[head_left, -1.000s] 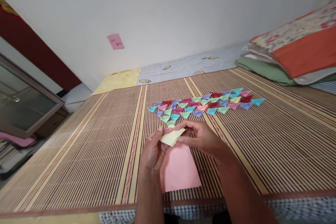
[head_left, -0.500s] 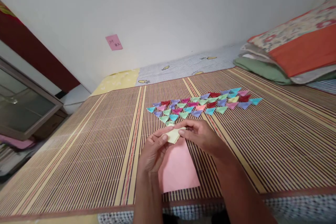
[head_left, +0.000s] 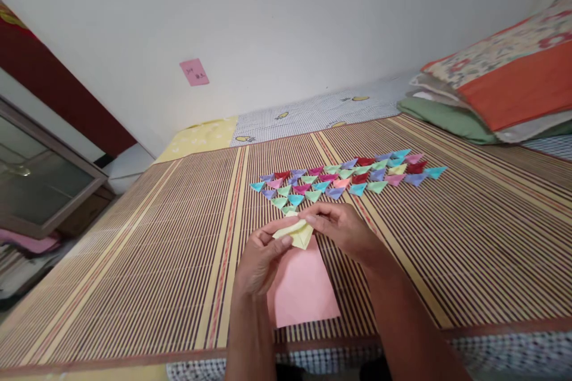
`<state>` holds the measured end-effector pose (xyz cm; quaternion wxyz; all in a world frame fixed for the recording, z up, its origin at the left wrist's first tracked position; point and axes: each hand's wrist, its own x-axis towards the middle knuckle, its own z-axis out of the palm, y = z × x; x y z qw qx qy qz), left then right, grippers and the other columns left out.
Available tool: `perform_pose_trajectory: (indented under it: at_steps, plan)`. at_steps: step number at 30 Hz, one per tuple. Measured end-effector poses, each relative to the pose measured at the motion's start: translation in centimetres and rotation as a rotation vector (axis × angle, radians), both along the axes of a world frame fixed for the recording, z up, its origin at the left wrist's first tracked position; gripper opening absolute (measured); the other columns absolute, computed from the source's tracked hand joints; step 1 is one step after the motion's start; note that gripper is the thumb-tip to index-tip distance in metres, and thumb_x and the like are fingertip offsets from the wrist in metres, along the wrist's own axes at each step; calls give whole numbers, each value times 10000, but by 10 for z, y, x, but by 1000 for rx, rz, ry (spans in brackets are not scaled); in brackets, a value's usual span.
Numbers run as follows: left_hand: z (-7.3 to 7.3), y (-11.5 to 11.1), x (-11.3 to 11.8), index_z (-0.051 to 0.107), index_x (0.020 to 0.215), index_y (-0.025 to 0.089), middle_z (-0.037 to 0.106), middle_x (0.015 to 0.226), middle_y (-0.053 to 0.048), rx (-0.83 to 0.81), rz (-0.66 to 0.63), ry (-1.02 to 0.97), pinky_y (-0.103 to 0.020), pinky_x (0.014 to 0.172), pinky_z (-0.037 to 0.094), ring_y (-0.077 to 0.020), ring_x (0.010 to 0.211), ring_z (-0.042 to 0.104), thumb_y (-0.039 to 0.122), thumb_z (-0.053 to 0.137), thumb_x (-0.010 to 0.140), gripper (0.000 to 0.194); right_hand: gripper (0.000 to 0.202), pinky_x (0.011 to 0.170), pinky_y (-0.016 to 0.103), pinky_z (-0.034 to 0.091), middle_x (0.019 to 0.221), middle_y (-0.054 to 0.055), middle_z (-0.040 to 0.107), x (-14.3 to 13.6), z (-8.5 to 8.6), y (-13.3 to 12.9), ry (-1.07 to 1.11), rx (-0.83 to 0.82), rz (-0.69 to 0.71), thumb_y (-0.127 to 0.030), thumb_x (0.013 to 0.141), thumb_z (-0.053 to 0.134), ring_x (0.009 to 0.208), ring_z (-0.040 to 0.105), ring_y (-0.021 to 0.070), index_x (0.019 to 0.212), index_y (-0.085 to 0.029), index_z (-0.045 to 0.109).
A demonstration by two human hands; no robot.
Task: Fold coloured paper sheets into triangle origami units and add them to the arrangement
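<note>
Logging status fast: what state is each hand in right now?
Left hand: closed, pinching the yellow paper.
Right hand: closed, pinching the same paper.

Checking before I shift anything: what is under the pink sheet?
Past the near and right edges of the pink sheet, the striped mat shows. What lies directly beneath is covered. The far end is partly hidden by the left hand and folded yellow paper.

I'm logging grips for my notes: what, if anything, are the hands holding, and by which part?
A pale yellow folded paper: the left hand pinches its left side, the right hand its upper right edge.
</note>
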<state>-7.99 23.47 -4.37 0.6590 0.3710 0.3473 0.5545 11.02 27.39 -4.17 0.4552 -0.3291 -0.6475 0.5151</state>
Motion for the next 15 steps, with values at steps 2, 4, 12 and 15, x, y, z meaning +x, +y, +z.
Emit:
perform_pose_trajectory:
  at_steps: [2, 4, 12, 15]
  plan:
    - [0, 0, 1, 821, 1018, 112, 808, 1000, -152, 5, 20, -3, -278, 848, 553, -218, 912, 744, 243, 887, 699, 352, 233, 760, 325, 545, 825, 39, 726, 0, 1, 0, -9, -1, 0, -401, 942, 649, 847, 687, 201, 971, -213, 782]
    - [0, 1, 2, 825, 990, 110, 809, 980, -152, 2, 45, -1, -284, 834, 556, -220, 895, 745, 246, 886, 696, 330, 229, 762, 323, 542, 853, 42, 732, -1, 0, 0, -3, -8, 9, -400, 941, 648, 845, 684, 195, 968, -214, 778]
    - [1, 3, 6, 831, 893, 150, 814, 877, -108, -18, 123, -13, -321, 779, 570, -246, 862, 747, 225, 936, 587, 332, 344, 693, 305, 536, 923, 42, 712, 0, -9, 0, 75, -99, 126, -332, 786, 821, 799, 658, 184, 1099, -214, 742]
    - [2, 3, 7, 830, 858, 149, 805, 814, -92, -23, 139, -7, -290, 733, 558, -217, 788, 738, 234, 946, 566, 325, 331, 693, 300, 530, 947, 45, 709, 0, -8, -1, 46, -70, 111, -320, 783, 817, 802, 649, 182, 1088, -212, 745]
